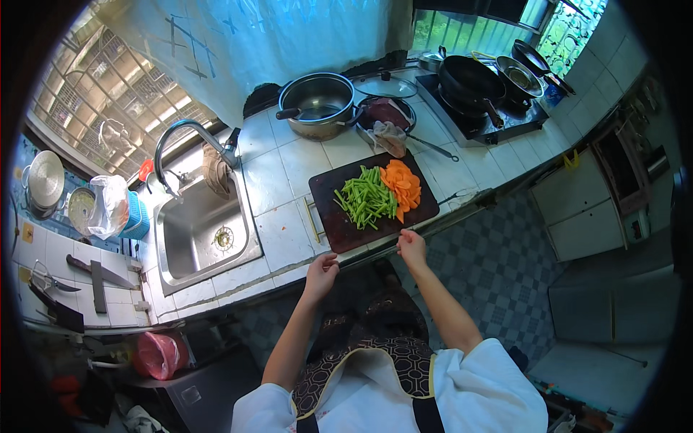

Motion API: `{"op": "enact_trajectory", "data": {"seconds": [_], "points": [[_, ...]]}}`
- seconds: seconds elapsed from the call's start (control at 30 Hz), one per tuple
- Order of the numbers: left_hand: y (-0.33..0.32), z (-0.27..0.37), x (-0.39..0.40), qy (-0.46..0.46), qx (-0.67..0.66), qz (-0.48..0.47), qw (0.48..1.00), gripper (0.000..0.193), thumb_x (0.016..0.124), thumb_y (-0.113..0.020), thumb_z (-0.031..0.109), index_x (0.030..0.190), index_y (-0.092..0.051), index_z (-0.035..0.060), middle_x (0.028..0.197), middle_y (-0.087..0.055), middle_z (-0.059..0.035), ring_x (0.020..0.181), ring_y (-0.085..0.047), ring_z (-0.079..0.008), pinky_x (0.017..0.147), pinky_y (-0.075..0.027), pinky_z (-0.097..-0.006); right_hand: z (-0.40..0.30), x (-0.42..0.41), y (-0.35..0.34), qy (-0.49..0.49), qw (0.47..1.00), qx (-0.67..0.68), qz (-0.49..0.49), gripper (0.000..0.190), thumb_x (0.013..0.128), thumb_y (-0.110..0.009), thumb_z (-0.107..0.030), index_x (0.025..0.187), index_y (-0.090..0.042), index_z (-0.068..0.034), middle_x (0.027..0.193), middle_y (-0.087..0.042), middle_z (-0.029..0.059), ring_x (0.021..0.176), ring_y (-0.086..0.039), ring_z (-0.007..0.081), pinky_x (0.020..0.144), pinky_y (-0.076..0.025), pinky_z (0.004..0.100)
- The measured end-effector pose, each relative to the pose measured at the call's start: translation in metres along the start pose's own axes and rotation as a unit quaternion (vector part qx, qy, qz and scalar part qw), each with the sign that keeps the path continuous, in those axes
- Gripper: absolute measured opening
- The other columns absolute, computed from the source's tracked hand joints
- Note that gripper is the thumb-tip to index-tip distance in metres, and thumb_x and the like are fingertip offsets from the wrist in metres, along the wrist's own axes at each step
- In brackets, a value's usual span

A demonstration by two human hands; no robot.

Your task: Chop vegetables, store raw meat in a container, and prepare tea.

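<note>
A dark cutting board (pixel 346 235) lies on the white tiled counter with a heap of cut green stalks (pixel 366 199) and, touching it on the right, a pile of sliced carrot (pixel 400 187). My left hand (pixel 322 275) is by the board's lower left corner, fingers slightly curled, nothing seen in it. My right hand (pixel 412 248) is just below the board's front edge, fingers bent in; whether it pinches anything small is unclear. A metal handle or rack (pixel 313 219) shows at the board's left edge. Behind the board, a pan holds raw meat (pixel 385 112) and a crumpled plastic bag (pixel 389 139).
A steel sink (pixel 206 233) with a curved faucet (pixel 187 125) is at left. Knives (pixel 97 273) hang on the wall beyond. A large pot (pixel 317 103) stands at the back; a black wok (pixel 471 81) sits on the stove (pixel 490 127) at right.
</note>
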State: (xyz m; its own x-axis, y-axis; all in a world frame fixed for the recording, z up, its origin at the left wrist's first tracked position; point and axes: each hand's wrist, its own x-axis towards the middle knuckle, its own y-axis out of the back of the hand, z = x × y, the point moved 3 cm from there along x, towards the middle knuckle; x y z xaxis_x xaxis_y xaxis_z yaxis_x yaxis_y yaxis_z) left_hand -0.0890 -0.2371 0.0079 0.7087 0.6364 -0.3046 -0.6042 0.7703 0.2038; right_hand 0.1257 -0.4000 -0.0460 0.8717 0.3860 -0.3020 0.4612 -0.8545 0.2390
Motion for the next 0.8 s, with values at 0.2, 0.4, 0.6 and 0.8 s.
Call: {"op": "enact_trajectory", "data": {"seconds": [0.2, 0.4, 0.6, 0.8], "points": [[-0.040, 0.017, 0.076, 0.120, -0.099, 0.034, 0.987, 0.039, 0.084, -0.052, 0.005, 0.121, -0.046, -0.0032, 0.098, -0.057, -0.0107, 0.079, -0.060, -0.0148, 0.066, -0.050, -0.0238, 0.006, 0.061, -0.011, -0.108, 0.989, 0.097, -0.035, 0.028, 0.076, -0.052, 0.000, 0.103, -0.055, 0.006, 0.079, -0.056, 0.0048, 0.066, -0.051, 0.0105, 0.055, -0.041, 0.0231], [-0.081, 0.028, 0.123, 0.116, -0.041, 0.014, 0.992, 0.034, 0.082, -0.053, 0.006, 0.112, -0.053, -0.0095, 0.092, -0.061, -0.0101, 0.074, -0.058, -0.0130, 0.064, -0.048, -0.0242, -0.026, 0.062, -0.032, -0.109, 0.978, 0.068, -0.167, 0.007, 0.076, -0.051, 0.000, 0.079, -0.057, 0.003, 0.068, -0.052, 0.0018, 0.059, -0.049, 0.0110, 0.053, -0.039, 0.0243], [-0.084, 0.049, 0.124, 0.045, 0.121, 0.087, 0.988, 0.026, 0.079, -0.056, 0.013, 0.099, -0.061, -0.0031, 0.080, -0.064, -0.0132, 0.073, -0.062, -0.0201, 0.068, -0.048, -0.0319, -0.060, 0.070, 0.016, -0.157, 0.963, 0.002, -0.219, 0.014, 0.081, -0.054, -0.008, 0.086, -0.060, 0.003, 0.078, -0.060, 0.0072, 0.064, -0.057, 0.0139, 0.056, -0.047, 0.0274], [-0.062, 0.043, 0.100, 0.056, 0.080, 0.166, 0.981, 0.013, 0.078, -0.059, 0.009, 0.085, -0.062, -0.0013, 0.072, -0.063, -0.0086, 0.066, -0.060, -0.0147, 0.062, -0.047, -0.0276, -0.070, 0.114, 0.071, -0.066, 0.974, -0.036, -0.212, 0.015, 0.083, -0.056, -0.013, 0.088, -0.063, -0.001, 0.072, -0.062, 0.0026, 0.057, -0.054, 0.0088, 0.051, -0.044, 0.0233]]}}
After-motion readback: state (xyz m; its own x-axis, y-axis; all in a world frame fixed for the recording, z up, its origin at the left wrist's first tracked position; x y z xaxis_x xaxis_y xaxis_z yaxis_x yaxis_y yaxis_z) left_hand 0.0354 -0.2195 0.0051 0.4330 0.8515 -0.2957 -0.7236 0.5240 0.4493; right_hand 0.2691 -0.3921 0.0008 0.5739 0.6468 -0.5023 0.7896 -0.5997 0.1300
